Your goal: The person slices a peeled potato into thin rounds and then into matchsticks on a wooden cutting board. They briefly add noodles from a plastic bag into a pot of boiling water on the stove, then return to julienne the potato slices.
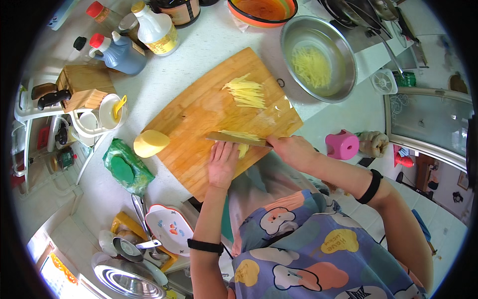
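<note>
My right hand (293, 151) is closed on the handle of a kitchen knife (239, 139), whose wide blade lies across the lower part of a wooden cutting board (194, 108). My left hand (224, 160) is on the board, fingertips against the near side of the blade, beside pale yellow potato slices (243, 150). Thin potato shreds (241, 135) lie along the blade's far side. A pile of potato shreds (246, 92) sits farther up the board. At the board's left edge rests a peeled potato piece (151, 143). More shreds (310, 65) lie in water in a steel bowl (351, 80).
Left of the board are a green wipes packet (127, 168), a knife block (84, 88) and a white rack. Bottles, including a blue jug (123, 56), stand at the upper left. An orange-rimmed bowl (261, 23) is beyond the board; stacked pans are at the upper right.
</note>
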`<state>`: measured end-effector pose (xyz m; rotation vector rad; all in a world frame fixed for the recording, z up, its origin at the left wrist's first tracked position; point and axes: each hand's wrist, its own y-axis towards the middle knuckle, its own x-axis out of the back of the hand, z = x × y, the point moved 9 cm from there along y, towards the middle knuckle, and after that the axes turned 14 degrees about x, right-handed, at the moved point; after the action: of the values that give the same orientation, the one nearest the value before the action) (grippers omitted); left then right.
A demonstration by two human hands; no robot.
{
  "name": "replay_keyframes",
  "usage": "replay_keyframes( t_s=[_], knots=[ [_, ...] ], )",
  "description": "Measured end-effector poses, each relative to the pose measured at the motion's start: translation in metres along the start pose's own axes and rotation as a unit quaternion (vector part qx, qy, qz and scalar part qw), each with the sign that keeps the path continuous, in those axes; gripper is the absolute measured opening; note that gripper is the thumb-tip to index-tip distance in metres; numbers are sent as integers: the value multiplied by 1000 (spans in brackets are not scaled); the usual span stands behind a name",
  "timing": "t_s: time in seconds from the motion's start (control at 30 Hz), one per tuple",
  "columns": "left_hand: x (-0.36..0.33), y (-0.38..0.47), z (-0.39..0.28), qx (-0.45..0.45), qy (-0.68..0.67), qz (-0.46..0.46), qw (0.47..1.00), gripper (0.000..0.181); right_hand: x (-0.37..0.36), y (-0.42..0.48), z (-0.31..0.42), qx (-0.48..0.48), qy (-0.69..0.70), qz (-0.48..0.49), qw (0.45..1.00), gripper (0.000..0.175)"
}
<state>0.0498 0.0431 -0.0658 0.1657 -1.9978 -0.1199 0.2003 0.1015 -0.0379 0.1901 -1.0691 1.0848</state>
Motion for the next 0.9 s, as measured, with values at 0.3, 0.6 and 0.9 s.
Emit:
replay_keyframes(
  t_s=[0.3, 0.6, 0.9],
  knots=[
    [7, 3, -3, -10, -24, -5, 1000, 37, -10, 31, -5, -1, 32, -3, 999, 21],
    [3, -1, 1, 2, -23, 0, 1000, 37, -7, 19, 0, -9, 18, 14, 1000, 20],
    [19, 4, -8, -2, -48, 2, 999, 36, -11, 38, -5, 12, 53, -27, 998, 24]
  ],
)
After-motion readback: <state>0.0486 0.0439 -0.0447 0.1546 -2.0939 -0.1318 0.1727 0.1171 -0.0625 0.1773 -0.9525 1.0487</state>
